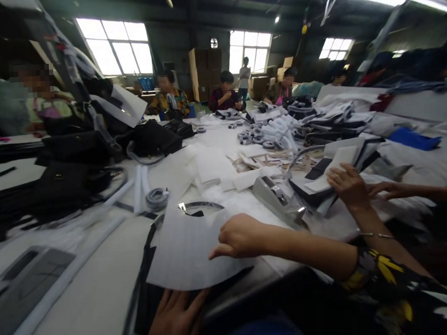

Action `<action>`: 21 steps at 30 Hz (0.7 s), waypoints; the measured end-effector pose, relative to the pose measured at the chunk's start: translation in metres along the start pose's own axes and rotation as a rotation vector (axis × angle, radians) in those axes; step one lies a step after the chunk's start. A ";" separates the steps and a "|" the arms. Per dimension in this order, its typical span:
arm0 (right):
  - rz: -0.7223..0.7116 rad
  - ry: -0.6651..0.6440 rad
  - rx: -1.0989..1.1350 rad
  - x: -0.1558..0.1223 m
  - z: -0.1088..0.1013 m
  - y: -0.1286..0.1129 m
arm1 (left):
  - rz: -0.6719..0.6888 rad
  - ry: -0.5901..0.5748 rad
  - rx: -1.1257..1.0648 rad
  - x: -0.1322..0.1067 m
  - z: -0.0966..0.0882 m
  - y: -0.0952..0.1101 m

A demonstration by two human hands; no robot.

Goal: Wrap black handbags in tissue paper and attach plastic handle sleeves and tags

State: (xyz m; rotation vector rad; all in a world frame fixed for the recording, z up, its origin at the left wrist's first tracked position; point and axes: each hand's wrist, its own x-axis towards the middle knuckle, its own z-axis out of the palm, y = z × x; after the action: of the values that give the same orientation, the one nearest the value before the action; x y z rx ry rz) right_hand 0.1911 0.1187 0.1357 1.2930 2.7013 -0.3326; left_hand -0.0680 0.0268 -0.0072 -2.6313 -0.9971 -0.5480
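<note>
A white sheet, foam or paper (186,249), lies over a black handbag (145,296), whose edges show beneath it. Beyond the sheet's far edge curves a strap or handle with a shiny metal fitting (182,207). My left hand (177,317) is at the sheet's near edge, fingers spread against the black material. Above the sheet's right part is my right hand (244,236), its fingers curled under and its thumb sticking out to the left. Anything inside those curled fingers is hidden. A grey tape dispenser (275,197) stands just beyond my right forearm.
At right, a co-worker's hand (348,186) holds white padding by a dark bag. Black bags (74,180) are heaped at left, near white tubes (138,189) and a grey coil (157,198). Loose white sheets (212,165) cover the middle; several people sit across the table.
</note>
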 end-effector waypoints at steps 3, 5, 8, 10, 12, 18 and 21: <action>-0.169 0.116 0.010 0.006 0.022 -0.019 | -0.076 -0.061 -0.014 0.000 -0.006 0.007; -0.311 0.153 0.050 0.004 0.043 -0.024 | -0.100 -0.116 -0.050 -0.001 -0.005 0.010; -0.379 0.084 0.086 -0.003 0.066 -0.018 | -0.088 -0.133 -0.046 -0.005 -0.002 0.013; -0.401 0.039 0.102 -0.006 0.068 -0.009 | -0.093 -0.100 0.005 -0.006 -0.002 0.015; -0.410 0.011 0.111 -0.007 0.063 -0.001 | -0.106 -0.095 0.024 -0.004 -0.004 0.015; -0.454 0.004 0.084 -0.008 0.062 0.010 | -0.143 -0.092 0.010 -0.002 -0.006 0.017; -0.513 0.009 0.077 -0.009 0.073 0.011 | -0.158 0.035 0.092 -0.010 0.001 0.019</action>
State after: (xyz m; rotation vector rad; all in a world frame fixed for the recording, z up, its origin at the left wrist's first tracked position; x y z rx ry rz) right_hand 0.2069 0.1004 0.0652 0.5918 3.0195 -0.4823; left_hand -0.0617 0.0077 -0.0150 -2.4686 -1.1975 -0.5671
